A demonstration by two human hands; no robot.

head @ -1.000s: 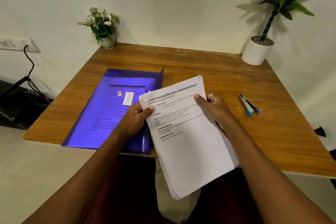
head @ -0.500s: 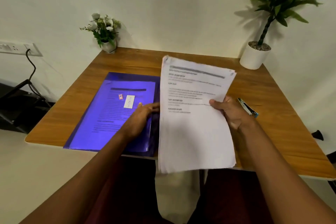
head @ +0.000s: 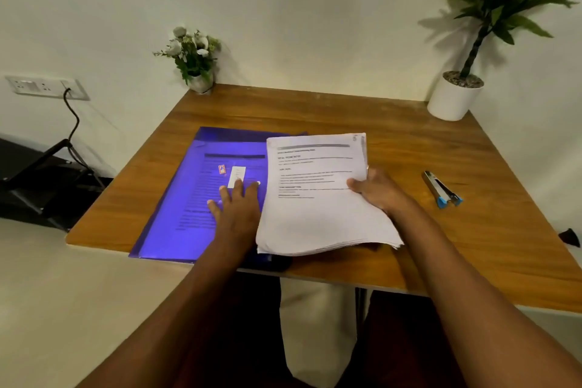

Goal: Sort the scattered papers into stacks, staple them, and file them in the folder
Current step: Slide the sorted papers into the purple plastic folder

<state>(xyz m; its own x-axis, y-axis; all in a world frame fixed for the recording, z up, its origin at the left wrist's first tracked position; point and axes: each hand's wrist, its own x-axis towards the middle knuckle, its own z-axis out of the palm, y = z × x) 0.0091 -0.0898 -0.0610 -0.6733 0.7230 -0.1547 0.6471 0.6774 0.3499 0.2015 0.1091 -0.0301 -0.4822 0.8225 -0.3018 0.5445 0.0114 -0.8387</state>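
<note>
A thick stack of printed white papers (head: 318, 198) is held by its right edge in my right hand (head: 381, 192), thumb on top. The stack hovers low over the wooden table (head: 393, 142), and its left side overlaps the folder. A translucent blue folder (head: 195, 186) lies flat on the table's left half, with a printed sheet and two small labels showing through its cover. My left hand (head: 236, 208) rests flat on the folder cover, fingers spread and straight. A stapler (head: 441, 189) with blue ends lies to the right of my right hand.
A small white flower pot (head: 198, 57) stands at the table's back left corner. A tall plant in a white pot (head: 455, 98) stands at the back right corner. A wall socket with a black cable (head: 47, 86) is at the left, above a dark object on the floor.
My left hand let go of the paper stack and moved onto the folder cover. My right hand alone swung the stack up, then lowered it over the folder's right edge.
</note>
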